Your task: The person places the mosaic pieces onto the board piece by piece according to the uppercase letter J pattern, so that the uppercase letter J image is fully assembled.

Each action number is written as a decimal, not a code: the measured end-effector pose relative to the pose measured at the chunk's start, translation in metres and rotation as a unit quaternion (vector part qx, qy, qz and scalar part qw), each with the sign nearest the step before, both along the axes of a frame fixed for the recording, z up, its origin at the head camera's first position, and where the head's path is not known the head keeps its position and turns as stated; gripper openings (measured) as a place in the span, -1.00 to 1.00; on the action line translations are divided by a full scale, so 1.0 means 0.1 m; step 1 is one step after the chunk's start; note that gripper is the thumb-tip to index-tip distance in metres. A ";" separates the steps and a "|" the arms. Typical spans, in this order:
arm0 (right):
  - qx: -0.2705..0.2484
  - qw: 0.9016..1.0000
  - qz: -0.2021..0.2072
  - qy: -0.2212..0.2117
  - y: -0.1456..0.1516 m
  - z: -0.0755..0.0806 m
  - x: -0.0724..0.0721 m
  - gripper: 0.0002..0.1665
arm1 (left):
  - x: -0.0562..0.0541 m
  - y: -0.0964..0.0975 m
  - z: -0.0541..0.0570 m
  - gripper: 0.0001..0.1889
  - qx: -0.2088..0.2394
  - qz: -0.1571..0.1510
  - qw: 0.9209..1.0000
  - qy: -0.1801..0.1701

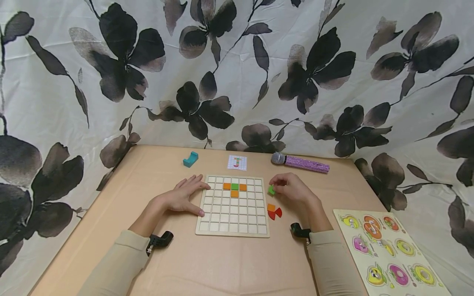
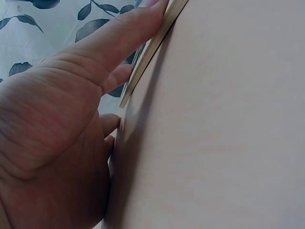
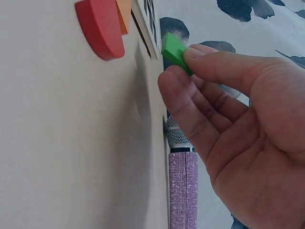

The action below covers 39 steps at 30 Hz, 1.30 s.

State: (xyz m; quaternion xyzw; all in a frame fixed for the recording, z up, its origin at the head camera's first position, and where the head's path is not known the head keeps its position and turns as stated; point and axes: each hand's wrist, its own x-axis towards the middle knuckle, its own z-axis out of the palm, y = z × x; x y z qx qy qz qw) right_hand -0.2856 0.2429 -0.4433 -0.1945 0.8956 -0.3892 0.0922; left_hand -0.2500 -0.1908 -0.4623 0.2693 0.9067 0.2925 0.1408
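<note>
Against the board (image 1: 233, 227), the left hand (image 1: 184, 195) rests spread; the right hand (image 1: 292, 188) pinches a green block (image 3: 172, 49).

board (image 1: 232, 207) looks like bare wood along its edge, green piece (image 3: 171, 46) seems smooth and matt, mic (image 1: 300, 163) has metal-looking mesh head (image 3: 178, 133) plus bumpy, glittery grip (image 3: 183, 191), backdrop (image 1: 252, 88) is wrinkly cloth

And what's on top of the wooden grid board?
Three orange square tiles and one green square tile lie on the grid board, and the left hand touches its left edge. I can't see what the tiles cover.
</note>
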 end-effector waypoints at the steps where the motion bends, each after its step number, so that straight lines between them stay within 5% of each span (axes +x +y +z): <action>1: 0.000 1.000 -0.002 0.002 -0.01 0.01 0.00 -0.84 | 0.00 0.00 0.00 -0.07 0.000 0.000 1.000 0.000; 39: -0.058 0.998 0.012 0.000 -0.52 0.04 0.10 -0.77 | -0.02 -0.01 -0.04 -0.06 -0.008 0.001 1.000 0.001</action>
